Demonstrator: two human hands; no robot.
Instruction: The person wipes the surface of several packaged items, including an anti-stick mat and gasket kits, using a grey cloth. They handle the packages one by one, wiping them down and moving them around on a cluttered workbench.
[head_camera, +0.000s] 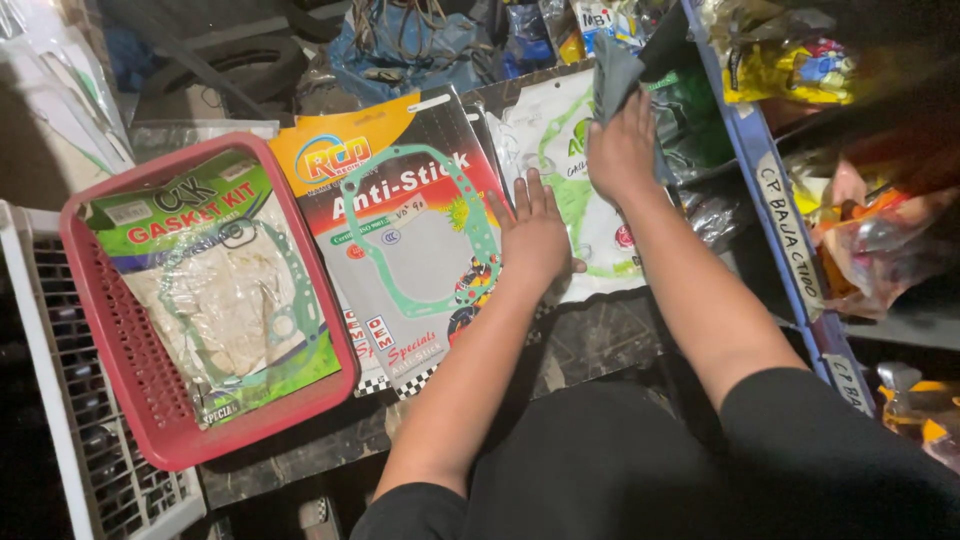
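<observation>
— Where are your hands?
— My left hand (532, 238) lies flat, palm down, fingers together and pointing away from me. My right hand (622, 150) is further out, fingers curled in a grip.
— And your arms?
— Both bare forearms reach forward side by side, the right stretched further.

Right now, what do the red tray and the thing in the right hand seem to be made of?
Red tray: likely moulded plastic, matt, with slotted walls. Grey cloth under the right hand: soft fabric, seemingly, since it folds and drapes loosely.
</observation>
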